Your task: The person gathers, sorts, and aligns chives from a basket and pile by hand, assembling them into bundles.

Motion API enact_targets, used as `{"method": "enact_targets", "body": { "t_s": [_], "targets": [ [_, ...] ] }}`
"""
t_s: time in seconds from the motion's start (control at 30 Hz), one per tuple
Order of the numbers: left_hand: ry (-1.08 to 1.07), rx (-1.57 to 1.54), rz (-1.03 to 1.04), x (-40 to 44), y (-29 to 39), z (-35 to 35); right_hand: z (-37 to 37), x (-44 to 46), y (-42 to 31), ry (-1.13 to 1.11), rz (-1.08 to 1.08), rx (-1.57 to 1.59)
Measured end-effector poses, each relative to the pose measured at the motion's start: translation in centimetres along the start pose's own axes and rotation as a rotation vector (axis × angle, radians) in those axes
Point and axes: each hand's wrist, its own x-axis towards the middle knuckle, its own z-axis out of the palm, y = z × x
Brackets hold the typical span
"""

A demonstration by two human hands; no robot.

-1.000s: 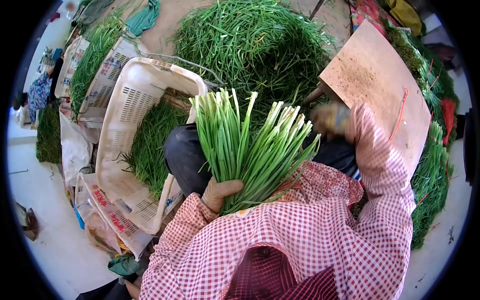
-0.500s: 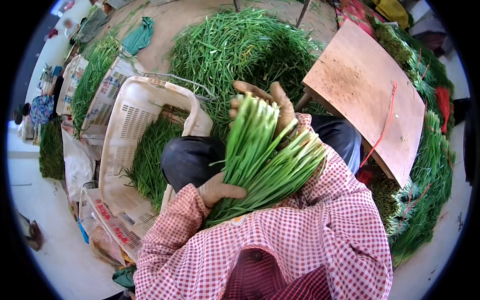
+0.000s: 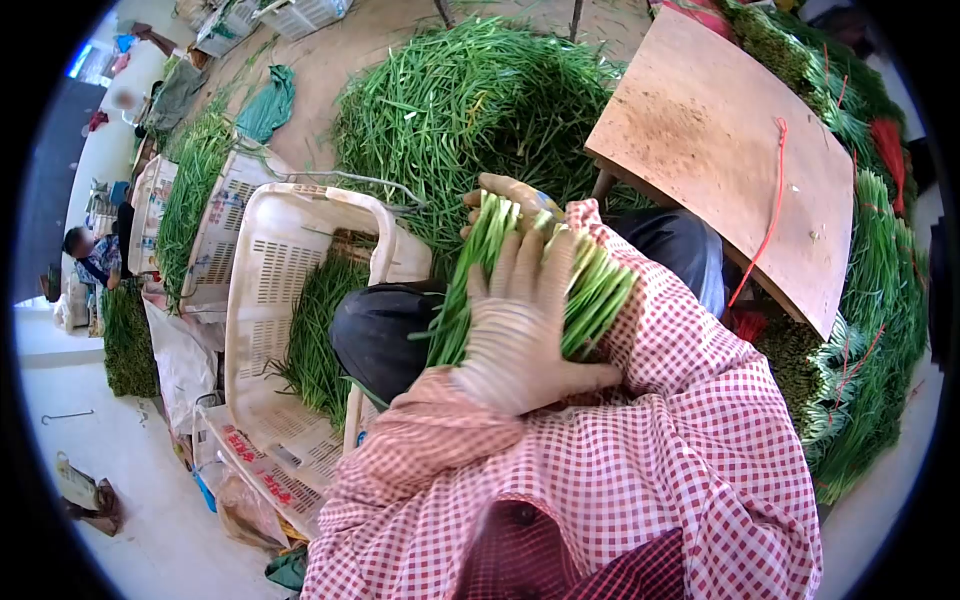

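A bunch of green garlic chives (image 3: pixel 604 300), pale cut ends upward, lies slantwise across my lap and forearm. My left hand (image 3: pixel 520 325), in a pale ribbed glove, rests on top of the bunch with fingers stretched out and thumb pointing right. Behind the upper ends, my right hand (image 3: pixel 515 192), also gloved, is wrapped round the bunch; part of it is hidden by the stalks. The lower leaves disappear beneath my left hand and sleeve.
A big heap of loose chives (image 3: pixel 470 95) lies ahead. To the left stands a white plastic basket (image 3: pixel 262 270) holding chives. A wooden board (image 3: pixel 720 150) with a red tie (image 3: pixel 775 215) is at right, beside tied bunches (image 3: pixel 875 290). Another person (image 3: pixel 98 258) is far left.
My left hand has moved from the lower leaves up and right onto the upper part of the bunch, its fingers now spread. My right hand stays round the cut ends.
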Motion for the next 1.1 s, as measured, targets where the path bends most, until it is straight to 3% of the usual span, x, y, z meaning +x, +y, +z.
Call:
{"method": "enact_targets", "body": {
  "t_s": [0.03, 0.1, 0.13, 0.23, 0.3, 0.33, 0.37, 0.43, 0.5, 0.63, 0.73, 0.8, 0.93, 0.97, 1.07, 1.1],
  "targets": [
    [0.051, 0.201, -0.024, -0.4, 0.3, 1.7, 0.6, -0.5, -0.5, -0.011, 0.025, -0.075],
    [0.092, 0.295, -0.104, -0.4, -0.8, 2.2, -1.2, 1.0, 1.9, -0.189, -0.19, 0.09],
    [0.129, 0.388, -0.184, -0.4, -1.4, 2.0, -2.6, 3.6, 1.7, -0.303, -0.111, 0.015],
    [0.233, -0.214, -0.199, -0.6, -4.6, 0.0, -2.7, 4.9, 0.4, -0.368, -0.027, -0.271],
    [0.172, -0.347, -0.312, -1.5, -6.7, 1.3, -1.2, -0.6, 0.3, -0.223, 0.075, 0.045],
    [0.182, -0.502, -0.293, -1.7, -6.9, 1.2, -2.1, -0.4, 1.0, -0.402, 0.047, 0.276],
    [0.194, -0.66, -0.268, -1.7, -7.2, 1.4, -1.5, -2.3, 1.1, -0.358, -0.041, 0.311],
    [0.204, -0.68, -0.221, -1.8, -8.4, 2.5, -2.8, -3.9, 1.4, -0.639, -0.14, 0.326],
    [0.12, -0.803, -0.241, -1.6, -8.5, 2.6, -2.7, -5.5, 1.4, -0.589, -0.223, 0.199],
    [0.07, -0.662, -0.324, -1.1, -7.1, 2.4, -4.1, -4.6, 1.2, -0.652, -0.786, -0.525],
    [0.077, -0.532, -0.348, -0.4, -5.1, 3.6, -4.6, -5.2, 2.0, -0.646, -0.67, -0.464],
    [0.159, -0.119, -0.293, -1.0, -4.3, 4.2, -3.9, -6.2, 2.2, -0.5, -0.659, -0.346],
    [0.057, -0.053, -0.259, -0.3, -2.8, 4.6, -3.7, -6.4, 0.6, -0.243, -0.556, -0.302],
    [0.067, -0.067, -0.265, -0.2, -2.7, 4.3, -3.7, -6.3, 0.2, -0.243, -0.55, -0.319],
    [0.265, -0.078, 0.052, 0.7, -3.6, 2.5, -2.6, -7.0, -2.2, -0.383, -0.652, -0.158],
    [0.295, -0.088, 0.043, 1.1, -4.1, 1.5, -2.3, -7.1, -3.9, -0.384, -0.72, -0.218]
  ]
}}
